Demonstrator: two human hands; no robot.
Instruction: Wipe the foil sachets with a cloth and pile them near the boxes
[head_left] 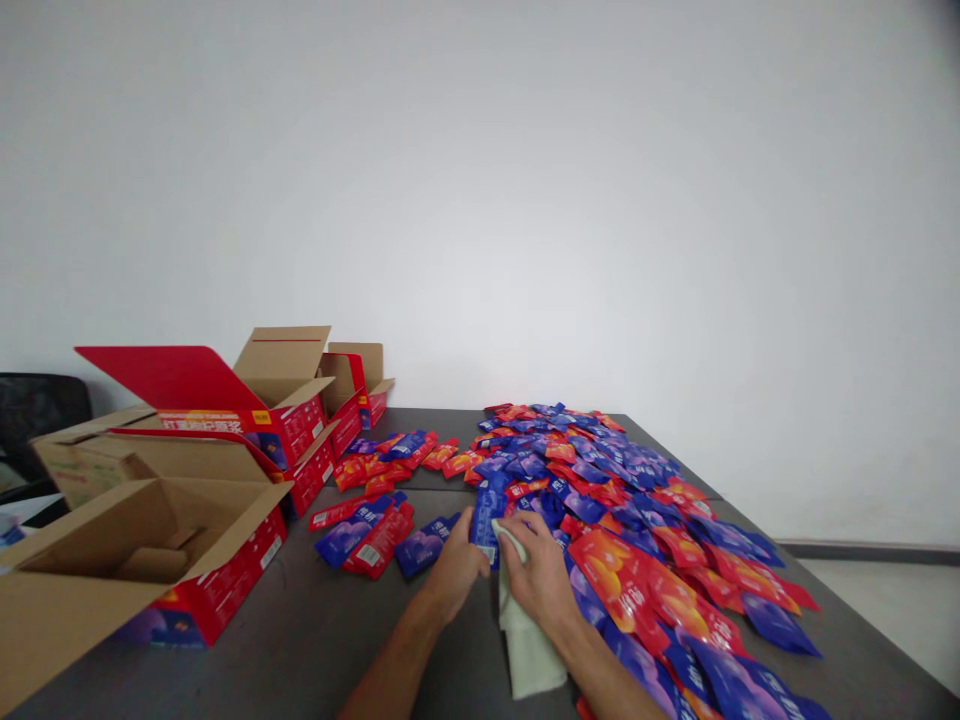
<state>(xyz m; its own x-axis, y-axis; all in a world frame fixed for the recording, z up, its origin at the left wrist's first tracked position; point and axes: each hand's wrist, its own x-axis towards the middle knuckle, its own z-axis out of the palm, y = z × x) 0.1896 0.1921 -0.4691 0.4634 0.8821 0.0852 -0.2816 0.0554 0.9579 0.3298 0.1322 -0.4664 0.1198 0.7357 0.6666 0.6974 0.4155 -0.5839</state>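
A blue pouch (489, 515) is held upright above the dark table, its printed back facing me. My left hand (456, 572) is closed on its lower left edge. In my right hand (536, 570) is a pale green cloth (531, 655), bunched under the fingers against the pouch's lower right side and hanging down toward the table's front. Right beside my right hand spreads a large heap of red and blue pouches (615, 590). Left of my left hand lie a blue pouch (426, 545) and a red pouch (381, 540), flat on the table.
An open red carton (232, 585) with brown flaps stands at the front left. Behind it are more open red cartons (296, 430) and a plain brown box (82, 465). A small group of pouches (390, 455) lies mid-table. A black chair (45, 415) is at the far left.
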